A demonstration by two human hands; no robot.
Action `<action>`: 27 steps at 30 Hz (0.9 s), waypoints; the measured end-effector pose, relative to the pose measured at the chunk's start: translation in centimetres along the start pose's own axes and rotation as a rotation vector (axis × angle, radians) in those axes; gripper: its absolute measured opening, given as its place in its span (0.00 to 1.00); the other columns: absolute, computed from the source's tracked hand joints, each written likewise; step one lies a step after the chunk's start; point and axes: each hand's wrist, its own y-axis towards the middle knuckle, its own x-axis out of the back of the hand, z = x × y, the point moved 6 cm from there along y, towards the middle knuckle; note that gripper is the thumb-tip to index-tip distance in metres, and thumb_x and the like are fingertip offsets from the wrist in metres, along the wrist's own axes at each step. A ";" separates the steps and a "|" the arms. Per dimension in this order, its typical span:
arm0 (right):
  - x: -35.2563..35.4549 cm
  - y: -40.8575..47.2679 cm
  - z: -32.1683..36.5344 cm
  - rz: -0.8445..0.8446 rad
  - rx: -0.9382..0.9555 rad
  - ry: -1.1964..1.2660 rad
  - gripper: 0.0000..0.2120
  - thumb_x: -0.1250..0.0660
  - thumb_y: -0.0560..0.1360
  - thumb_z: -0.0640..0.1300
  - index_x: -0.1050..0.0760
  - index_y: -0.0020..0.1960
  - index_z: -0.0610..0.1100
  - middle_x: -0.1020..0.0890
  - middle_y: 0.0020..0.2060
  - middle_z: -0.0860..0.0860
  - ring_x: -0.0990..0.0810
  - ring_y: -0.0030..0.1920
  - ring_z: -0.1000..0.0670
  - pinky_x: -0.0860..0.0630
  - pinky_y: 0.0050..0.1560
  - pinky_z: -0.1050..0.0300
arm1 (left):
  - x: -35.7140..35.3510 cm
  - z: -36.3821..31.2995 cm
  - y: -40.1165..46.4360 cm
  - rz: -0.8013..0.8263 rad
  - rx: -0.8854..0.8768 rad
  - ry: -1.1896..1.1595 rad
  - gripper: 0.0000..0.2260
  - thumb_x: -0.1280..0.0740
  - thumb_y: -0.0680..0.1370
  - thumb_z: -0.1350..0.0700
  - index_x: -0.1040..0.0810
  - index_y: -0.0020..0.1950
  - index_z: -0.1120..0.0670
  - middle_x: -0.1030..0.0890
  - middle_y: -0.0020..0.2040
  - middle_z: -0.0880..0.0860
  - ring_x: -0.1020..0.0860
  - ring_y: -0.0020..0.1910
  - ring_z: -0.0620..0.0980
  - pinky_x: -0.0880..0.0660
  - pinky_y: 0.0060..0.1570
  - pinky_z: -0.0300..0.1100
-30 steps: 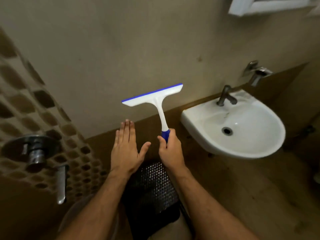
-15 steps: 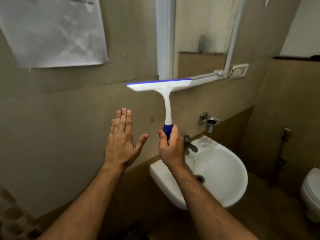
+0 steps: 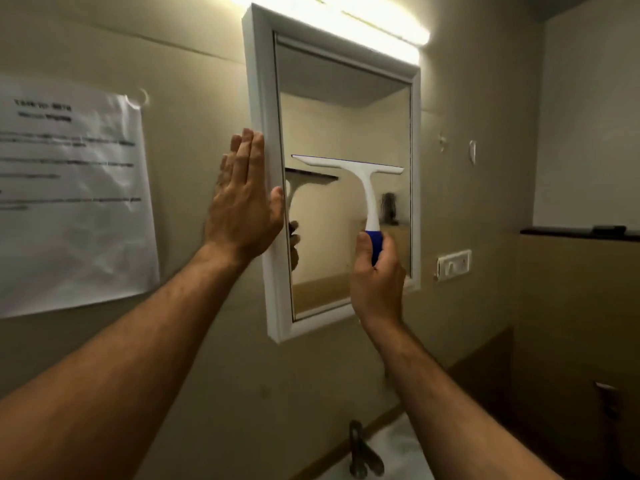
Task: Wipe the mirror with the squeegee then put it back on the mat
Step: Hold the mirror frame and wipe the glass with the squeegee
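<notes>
A white-framed mirror hangs on the beige wall under a lit tube light. My right hand grips the blue handle of a white squeegee, blade up and level, in front of the middle of the glass. Whether the blade touches the glass I cannot tell. My left hand is flat with straight fingers against the mirror's left frame edge. The squeegee and a hand are reflected in the glass. The mat is out of view.
A printed paper sheet is stuck to the wall at left. A switch plate sits right of the mirror. Below, a tap and part of the white sink show at the bottom edge. A dark ledge runs along the right wall.
My view has risen from the sink and mat to the mirror. My right hand has lifted the squeegee up before the glass. My left hand has moved up to the mirror's left frame.
</notes>
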 end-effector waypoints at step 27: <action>-6.7 14.9 5.8 -0.029 0.010 0.132 0.17 0.47 0.79 0.59 0.26 0.49 0.48 0.27 0.32 0.51 0.29 0.30 0.53 0.33 0.30 0.58 | -4.8 3.0 8.9 -0.291 0.247 -0.446 0.25 0.50 0.83 0.45 0.49 0.79 0.50 0.40 0.73 0.54 0.29 0.63 0.52 0.26 0.56 0.47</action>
